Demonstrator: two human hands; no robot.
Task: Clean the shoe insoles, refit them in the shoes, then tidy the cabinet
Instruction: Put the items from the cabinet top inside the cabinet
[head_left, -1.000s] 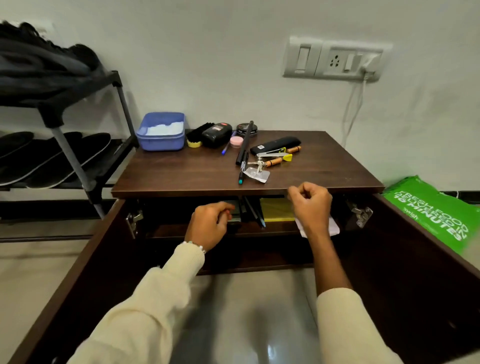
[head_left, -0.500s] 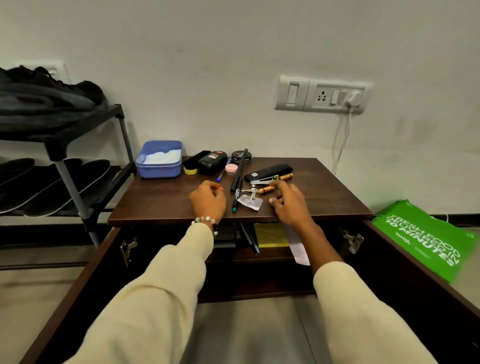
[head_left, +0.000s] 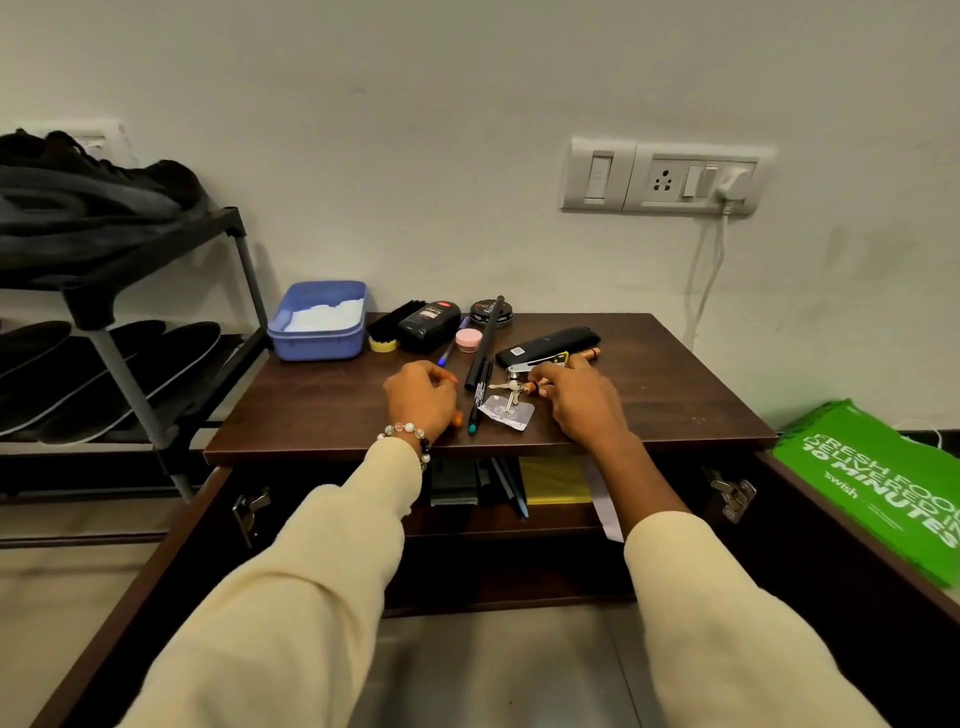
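Observation:
The brown cabinet (head_left: 675, 400) stands with both doors open; its top bears loose items. My left hand (head_left: 421, 402) rests curled on the top near the front edge, and a small orange tip shows at its thumb. Fingertips of my right hand (head_left: 576, 400) pinch a brown wooden-handled tool (head_left: 535, 387) beside a bunch of keys (head_left: 506, 387). Black insoles (head_left: 119, 374) lie on the lower tier of the shoe rack (head_left: 130, 395) at left, with black shoes (head_left: 104, 192) on its upper tier.
On the cabinet top sit a blue tub (head_left: 319, 325), brush (head_left: 387, 330), polish bottle (head_left: 428, 325), tin (head_left: 491, 312), pink jar (head_left: 468, 340), black rod (head_left: 483, 343) and black case (head_left: 545, 345). The inner shelf holds pens (head_left: 509, 488) and a yellow item (head_left: 556, 480). A green bag (head_left: 872, 488) lies at right.
Both hands came up out of the cabinet's inner shelf onto the top. The right hand has reached forward to the keys and wooden-handled tool. The view has tilted upward.

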